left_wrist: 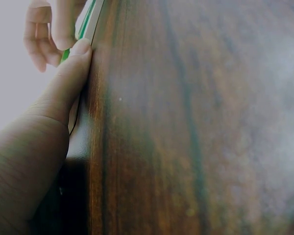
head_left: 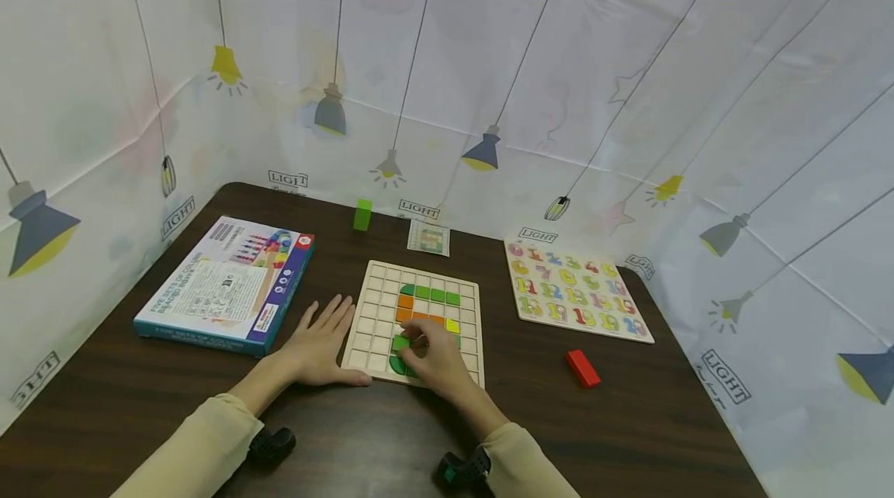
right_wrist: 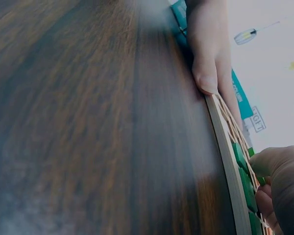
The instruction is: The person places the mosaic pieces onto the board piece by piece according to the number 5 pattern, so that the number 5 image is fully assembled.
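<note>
A wooden grid board lies on the dark table, with green, orange and yellow tiles set in its cells. My left hand rests at the board's left side, fingers spread; its thumb touches the near-left corner. Over the board's lower middle, my right hand pinches a green square tile between thumb and curled fingers. Just below it sits a rounded green tile. In the right wrist view, green tiles line the near edge, and my right fingers partly hide the pinched tile.
Left of the board lies a boxed set. Behind stand a green block and a small pattern card. To the right are a number board and a red block. A printed cloth hangs around the table.
</note>
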{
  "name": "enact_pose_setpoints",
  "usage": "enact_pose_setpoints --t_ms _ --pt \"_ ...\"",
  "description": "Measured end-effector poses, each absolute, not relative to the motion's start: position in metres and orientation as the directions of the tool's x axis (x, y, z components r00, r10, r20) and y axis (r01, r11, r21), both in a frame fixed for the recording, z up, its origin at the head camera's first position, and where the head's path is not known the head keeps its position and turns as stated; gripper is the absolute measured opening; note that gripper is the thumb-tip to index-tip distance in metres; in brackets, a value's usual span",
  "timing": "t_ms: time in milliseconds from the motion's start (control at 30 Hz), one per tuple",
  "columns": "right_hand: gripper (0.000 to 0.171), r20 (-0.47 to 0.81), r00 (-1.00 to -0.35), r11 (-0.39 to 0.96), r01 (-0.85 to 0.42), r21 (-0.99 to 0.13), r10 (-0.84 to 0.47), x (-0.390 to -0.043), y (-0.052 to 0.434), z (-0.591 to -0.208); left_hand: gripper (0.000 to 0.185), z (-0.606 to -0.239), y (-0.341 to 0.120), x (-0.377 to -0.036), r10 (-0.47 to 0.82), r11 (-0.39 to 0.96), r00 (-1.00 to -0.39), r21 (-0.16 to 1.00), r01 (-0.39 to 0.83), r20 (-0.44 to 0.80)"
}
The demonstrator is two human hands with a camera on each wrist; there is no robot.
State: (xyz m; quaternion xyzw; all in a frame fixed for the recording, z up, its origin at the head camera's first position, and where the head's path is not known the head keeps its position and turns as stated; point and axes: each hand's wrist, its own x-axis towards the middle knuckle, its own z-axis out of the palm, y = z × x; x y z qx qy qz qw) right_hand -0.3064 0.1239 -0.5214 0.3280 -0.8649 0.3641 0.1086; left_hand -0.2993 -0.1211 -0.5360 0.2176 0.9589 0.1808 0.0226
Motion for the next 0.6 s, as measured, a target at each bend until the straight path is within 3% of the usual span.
enact_pose_setpoints --t_ms 600 --pt "0.033 0.405 -0.783 0.521 -0.619 -0.588 -0.473 -0.3067 0.1247 -0.5156 0.128 -0.5339 -0.1207 -0.2998 0.433 0.844 -0.901 0.342 0.414 0.022"
